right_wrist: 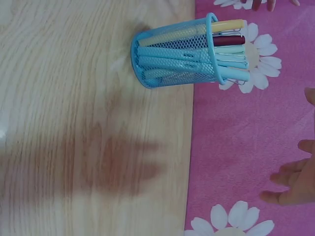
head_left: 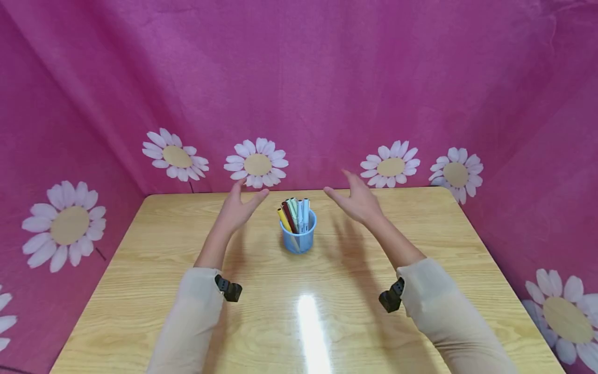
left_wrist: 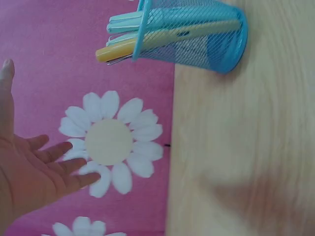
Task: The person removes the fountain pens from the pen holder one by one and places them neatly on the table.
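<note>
A blue mesh pen cup (head_left: 299, 242) stands upright on the wooden table, holding several pens (head_left: 299, 214). A yellow pen (right_wrist: 229, 25) leans at one side of the bunch, beside a dark red pen (right_wrist: 229, 41); light green and light blue ones fill the rest. My left hand (head_left: 235, 209) hovers to the left of the cup, fingers spread and thumb apart, with nothing in it. On the other side, my right hand (head_left: 357, 201) is held in the air, thumb toward the cup, also holding nothing. Both hands are apart from the cup.
The wooden table (head_left: 154, 291) reaches back to a pink cloth (head_left: 299, 93) with white daisies, which also hangs along both sides. A bright light reflection lies on the tabletop in front of the cup. Small black cameras (head_left: 229, 289) sit at both wrists.
</note>
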Available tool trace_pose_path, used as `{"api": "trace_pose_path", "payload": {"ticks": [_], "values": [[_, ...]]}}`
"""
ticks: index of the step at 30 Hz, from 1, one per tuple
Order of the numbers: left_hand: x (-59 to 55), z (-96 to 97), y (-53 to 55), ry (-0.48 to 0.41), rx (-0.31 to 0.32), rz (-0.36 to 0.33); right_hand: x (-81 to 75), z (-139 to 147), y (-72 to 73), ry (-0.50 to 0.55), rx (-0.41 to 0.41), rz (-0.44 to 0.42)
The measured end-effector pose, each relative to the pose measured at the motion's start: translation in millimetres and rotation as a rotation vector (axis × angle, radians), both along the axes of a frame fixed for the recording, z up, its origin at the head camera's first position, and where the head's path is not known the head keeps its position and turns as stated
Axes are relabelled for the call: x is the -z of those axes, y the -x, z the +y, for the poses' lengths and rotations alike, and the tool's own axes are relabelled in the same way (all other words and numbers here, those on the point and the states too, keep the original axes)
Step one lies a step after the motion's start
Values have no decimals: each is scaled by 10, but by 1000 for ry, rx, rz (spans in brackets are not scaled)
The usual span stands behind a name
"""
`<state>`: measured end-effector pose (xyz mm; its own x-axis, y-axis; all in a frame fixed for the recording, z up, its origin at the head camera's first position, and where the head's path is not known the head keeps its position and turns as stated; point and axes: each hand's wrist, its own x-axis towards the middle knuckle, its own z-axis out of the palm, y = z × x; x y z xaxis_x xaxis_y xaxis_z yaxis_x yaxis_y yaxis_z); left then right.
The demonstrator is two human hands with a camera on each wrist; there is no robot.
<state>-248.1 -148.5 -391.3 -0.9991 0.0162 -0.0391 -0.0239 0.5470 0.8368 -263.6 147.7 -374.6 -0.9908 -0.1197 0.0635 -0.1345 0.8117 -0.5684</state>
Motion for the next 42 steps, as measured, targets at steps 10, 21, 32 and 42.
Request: {"api": "trace_pose_path", "payload": {"ticks": [10, 21, 32, 42], "values": [[363, 124, -53, -341, -20, -52, 154, -28, -39, 255, -10, -33], [643, 348, -141, -488, 13, -139, 407, -181, -84, 369, -3, -58], [750, 512, -125, -440, 49, -121, 563, -302, -49, 419, 47, -93], [767, 661, -127, -406, 46, -131, 605, -386, -27, 436, 62, -132]]}}
